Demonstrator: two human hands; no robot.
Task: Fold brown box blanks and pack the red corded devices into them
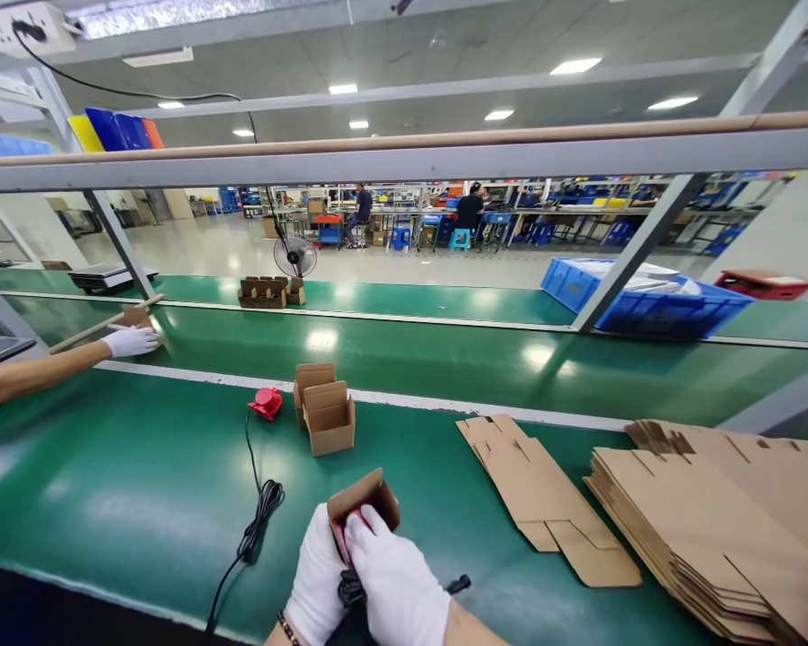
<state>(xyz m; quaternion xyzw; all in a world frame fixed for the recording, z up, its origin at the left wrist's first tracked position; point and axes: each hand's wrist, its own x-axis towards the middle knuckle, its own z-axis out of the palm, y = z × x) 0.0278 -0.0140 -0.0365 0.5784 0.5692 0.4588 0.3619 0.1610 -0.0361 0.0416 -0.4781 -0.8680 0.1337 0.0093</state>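
Note:
In white gloves, both my hands work at a small open cardboard box (362, 489) near the front edge. My left hand (315, 574) is wrapped round the left side of this box. My right hand (397, 574) has its fingers in the box mouth, closed on a red device (340, 538) that is mostly hidden. A black cable (351, 588) hangs bundled between my hands, and its end (459, 585) sticks out on the right. Another red device (266, 404) with a coiled black cable (261, 519) lies to the left. Two open boxes (329, 429) stand behind my hands.
Flat cardboard blanks (700, 529) are stacked at right, with a loose blank (545, 493) beside them. A co-worker's gloved hand (133, 341) touches cardboard at far left. Beyond are small boxes (262, 292), a fan (294, 257) and a blue crate (673, 309). A slanted post (636, 256) rises at right.

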